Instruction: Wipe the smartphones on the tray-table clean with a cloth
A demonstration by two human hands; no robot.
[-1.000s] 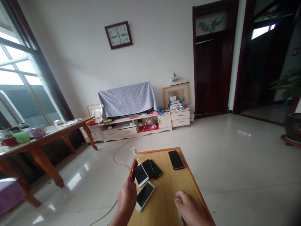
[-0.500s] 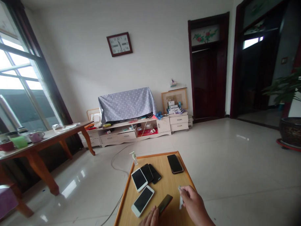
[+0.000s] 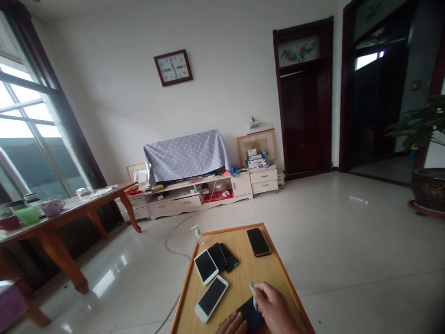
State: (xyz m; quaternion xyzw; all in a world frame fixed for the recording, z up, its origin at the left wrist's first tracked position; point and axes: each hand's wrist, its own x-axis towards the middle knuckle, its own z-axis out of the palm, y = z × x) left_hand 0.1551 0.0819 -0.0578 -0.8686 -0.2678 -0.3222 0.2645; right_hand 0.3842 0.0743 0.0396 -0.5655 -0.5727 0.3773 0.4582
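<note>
A dark phone (image 3: 250, 316) lies flat on the small wooden table (image 3: 277, 277) near its front edge. My left hand (image 3: 230, 329) rests on the phone's near end, fingers bent over it. My right hand (image 3: 273, 309) is pinched on a small white thing (image 3: 252, 287) and holds it over the phone's far corner. Beyond lie two white phones (image 3: 211, 297), a pair of overlapping dark phones (image 3: 223, 256) and one more dark phone (image 3: 258, 241) at the far end.
A small pump bottle (image 3: 198, 234) stands at the table's far left corner. A cable (image 3: 170, 239) trails over the tiled floor. A long wooden table (image 3: 59, 216) with cups stands left, a TV cabinet (image 3: 194, 190) at the far wall, a potted plant (image 3: 432, 179) right.
My left hand has brought the red-edged phone down from the air and laid it flat on the table. My right hand has moved left with the white thing, over that phone.
</note>
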